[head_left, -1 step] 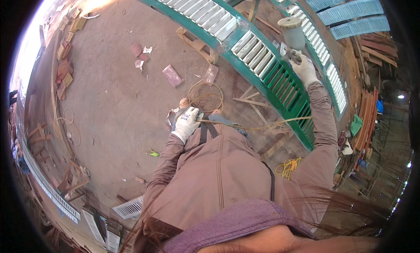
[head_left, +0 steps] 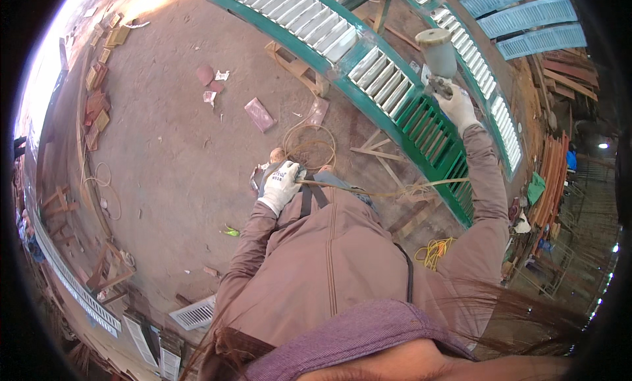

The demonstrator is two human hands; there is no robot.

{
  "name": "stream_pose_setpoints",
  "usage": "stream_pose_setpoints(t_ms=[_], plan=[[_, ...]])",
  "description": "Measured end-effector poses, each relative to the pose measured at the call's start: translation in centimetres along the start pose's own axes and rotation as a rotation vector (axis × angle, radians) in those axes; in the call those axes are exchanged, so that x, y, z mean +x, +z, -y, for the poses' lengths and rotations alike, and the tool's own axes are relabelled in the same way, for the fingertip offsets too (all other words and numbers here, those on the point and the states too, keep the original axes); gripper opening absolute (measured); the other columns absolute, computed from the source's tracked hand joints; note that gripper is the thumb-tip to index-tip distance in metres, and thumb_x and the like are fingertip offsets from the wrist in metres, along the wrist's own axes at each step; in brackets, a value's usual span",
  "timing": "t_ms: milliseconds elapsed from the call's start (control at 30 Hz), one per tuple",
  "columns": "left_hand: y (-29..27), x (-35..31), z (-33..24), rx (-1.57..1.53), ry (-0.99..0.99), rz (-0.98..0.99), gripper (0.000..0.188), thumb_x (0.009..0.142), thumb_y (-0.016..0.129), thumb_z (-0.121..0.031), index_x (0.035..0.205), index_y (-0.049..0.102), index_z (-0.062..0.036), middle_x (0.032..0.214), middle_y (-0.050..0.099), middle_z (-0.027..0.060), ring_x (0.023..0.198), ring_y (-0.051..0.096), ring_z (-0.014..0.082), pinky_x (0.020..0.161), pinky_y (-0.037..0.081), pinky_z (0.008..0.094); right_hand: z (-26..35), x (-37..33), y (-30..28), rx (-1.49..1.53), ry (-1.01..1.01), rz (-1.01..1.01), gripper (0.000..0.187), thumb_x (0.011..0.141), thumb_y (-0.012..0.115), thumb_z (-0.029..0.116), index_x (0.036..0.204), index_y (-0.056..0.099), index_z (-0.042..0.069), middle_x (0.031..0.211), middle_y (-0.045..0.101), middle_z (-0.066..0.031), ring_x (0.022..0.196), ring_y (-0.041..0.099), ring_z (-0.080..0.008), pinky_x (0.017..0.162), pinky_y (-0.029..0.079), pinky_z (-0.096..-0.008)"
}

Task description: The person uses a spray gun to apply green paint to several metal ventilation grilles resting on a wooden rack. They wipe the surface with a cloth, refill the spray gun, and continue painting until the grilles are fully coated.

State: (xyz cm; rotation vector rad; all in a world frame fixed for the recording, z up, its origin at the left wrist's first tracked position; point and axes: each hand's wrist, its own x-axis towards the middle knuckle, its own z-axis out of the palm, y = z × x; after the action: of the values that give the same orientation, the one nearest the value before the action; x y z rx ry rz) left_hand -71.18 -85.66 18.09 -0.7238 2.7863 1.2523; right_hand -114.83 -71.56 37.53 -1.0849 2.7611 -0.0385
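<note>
My right hand (head_left: 457,107), in a white glove, is closed around a spray gun (head_left: 440,86) with a pale cup (head_left: 437,54) on top. The gun is above a louvred shutter (head_left: 368,84) with a green frame. Slats at the shutter's near end are bright green, while those farther off are whitish. Close to my waist, my left hand (head_left: 282,183), gloved too, grips a thin yellowish hose (head_left: 368,193). The hose runs right, toward my right forearm, and passes out of sight there.
A second green-framed shutter (head_left: 484,84) lies beyond the gun. Wooden supports (head_left: 296,68) stand beneath the nearer shutter. Hose coils (head_left: 309,144) and a brick-like block (head_left: 259,114) lie on the floor. Yellow cord (head_left: 434,252) is at my right; light-blue shutters (head_left: 530,19) are at the far right.
My right hand and the spray gun have shifted very slightly to the left. The left hand stays where it was.
</note>
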Motion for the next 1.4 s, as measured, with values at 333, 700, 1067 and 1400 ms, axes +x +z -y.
stream_pose_setpoints(t_ms=[333, 700, 1067, 1400], plan=[[-1.4, 1.4, 1.6, -0.064, -0.026, 0.02, 0.021, 0.079, 0.063, -0.015, 0.098, 0.058, -0.0095, 0.098, 0.058, 0.011, 0.096, 0.059, 0.0321, 0.079, 0.049, 0.0422, 2.1, -1.6, -1.4, 0.372, 0.1, 0.235, 0.056, 0.081, 0.074, 0.028, 0.13, 0.057, 0.006, 0.123, 0.063, -0.0148, 0.107, 0.063, -0.0294, 0.091, 0.05, -0.0364], [-3.9, 1.6, 4.4, -0.026, -0.034, 0.091, 0.024, 0.078, 0.064, -0.019, 0.098, 0.057, -0.0101, 0.097, 0.058, 0.0123, 0.095, 0.06, 0.0326, 0.079, 0.048, 0.0428, 1.8, 3.5, 0.9, -0.053, 0.119, -0.088, 0.049, 0.085, 0.064, 0.039, 0.129, 0.057, 0.019, 0.116, 0.065, -0.0149, 0.111, 0.059, -0.0316, 0.097, 0.045, -0.0421], [-5.5, 2.1, 5.4, -0.061, -0.057, 0.022, 0.018, 0.081, 0.062, -0.02, 0.095, 0.059, -0.0086, 0.095, 0.06, 0.014, 0.095, 0.06, 0.0339, 0.079, 0.048, 0.0438, 4.3, -1.1, -0.4, 0.476, 0.228, 0.267, 0.054, 0.08, 0.077, 0.021, 0.126, 0.058, 0.002, 0.121, 0.064, -0.0158, 0.106, 0.063, -0.023, 0.09, 0.05, -0.036], [-5.6, 4.3, 4.5, -0.053, -0.046, 0.087, 0.022, 0.08, 0.061, -0.014, 0.101, 0.059, -0.007, 0.101, 0.06, 0.0138, 0.094, 0.06, 0.0359, 0.078, 0.049, 0.0438, 4.5, 4.2, 0.3, -0.167, 0.124, -0.04, 0.05, 0.086, 0.065, 0.037, 0.131, 0.057, 0.018, 0.114, 0.065, -0.0156, 0.108, 0.06, -0.0325, 0.094, 0.046, -0.0418]])
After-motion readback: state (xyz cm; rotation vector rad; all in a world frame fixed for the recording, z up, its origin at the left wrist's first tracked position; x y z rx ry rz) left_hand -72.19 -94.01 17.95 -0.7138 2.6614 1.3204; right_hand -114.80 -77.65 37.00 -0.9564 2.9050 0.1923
